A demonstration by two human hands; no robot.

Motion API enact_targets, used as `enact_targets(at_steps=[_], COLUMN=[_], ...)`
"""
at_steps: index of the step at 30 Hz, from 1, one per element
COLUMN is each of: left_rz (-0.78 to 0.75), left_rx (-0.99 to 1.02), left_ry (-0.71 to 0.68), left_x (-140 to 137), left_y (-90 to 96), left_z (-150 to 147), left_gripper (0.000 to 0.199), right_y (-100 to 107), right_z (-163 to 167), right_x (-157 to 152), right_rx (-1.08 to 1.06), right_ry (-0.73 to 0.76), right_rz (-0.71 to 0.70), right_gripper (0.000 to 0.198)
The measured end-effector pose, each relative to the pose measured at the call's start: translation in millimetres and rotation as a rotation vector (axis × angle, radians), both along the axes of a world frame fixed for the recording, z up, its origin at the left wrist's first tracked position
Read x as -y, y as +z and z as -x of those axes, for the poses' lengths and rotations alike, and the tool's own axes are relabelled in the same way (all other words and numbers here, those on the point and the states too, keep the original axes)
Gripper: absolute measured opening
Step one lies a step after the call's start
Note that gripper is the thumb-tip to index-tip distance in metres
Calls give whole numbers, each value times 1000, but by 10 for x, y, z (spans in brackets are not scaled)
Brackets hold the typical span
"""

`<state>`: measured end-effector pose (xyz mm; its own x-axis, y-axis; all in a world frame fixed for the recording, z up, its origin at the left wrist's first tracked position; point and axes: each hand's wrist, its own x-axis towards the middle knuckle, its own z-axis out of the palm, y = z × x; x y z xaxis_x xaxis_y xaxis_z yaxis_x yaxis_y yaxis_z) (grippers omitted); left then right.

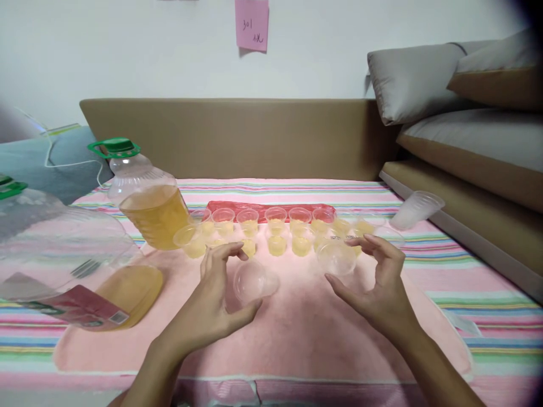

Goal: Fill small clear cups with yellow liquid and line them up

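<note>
My left hand (224,288) is curved round a clear plastic cup (250,282), thumb and fingers at opposite sides of its rim. This cup is tilted, its base pointing right. My right hand (373,277) spans another clear plastic cup (337,258) by the rim, fingers above and thumb below. Both cups look empty. Just beyond the hands stand rows of clear cups holding yellow liquid, among them a front cup (277,246) and a back cup (223,220). Some of the row is hidden behind my fingers.
Two big bottles of yellow liquid are at left: a near bottle (85,299) and a farther green-capped bottle (153,209). A red plastic bag (271,208) lies behind the cups. Stacked clear cups (418,209) lie at right by cushions (424,79). Beneath is a pink mat (314,339).
</note>
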<state>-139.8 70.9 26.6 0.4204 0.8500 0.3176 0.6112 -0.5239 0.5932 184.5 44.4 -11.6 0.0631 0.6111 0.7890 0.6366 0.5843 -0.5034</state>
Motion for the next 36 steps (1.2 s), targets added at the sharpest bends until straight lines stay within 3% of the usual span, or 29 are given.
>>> enact_targets(at_steps=[7, 14, 36], left_rz=[92, 25, -27], left_rx=[-86, -76, -88], left_ry=[-61, -160, -117], left_x=[51, 46, -85], left_y=[-20, -61, -144], left_z=[-144, -298, -507], left_gripper=[75, 81, 80], right_y=[-35, -23, 63], right_z=[44, 69, -25], right_x=[-6, -6, -13], right_rx=[-3, -7, 0], right_ry=[10, 7, -53], right_rz=[14, 16, -30], right_gripper=[72, 71, 74])
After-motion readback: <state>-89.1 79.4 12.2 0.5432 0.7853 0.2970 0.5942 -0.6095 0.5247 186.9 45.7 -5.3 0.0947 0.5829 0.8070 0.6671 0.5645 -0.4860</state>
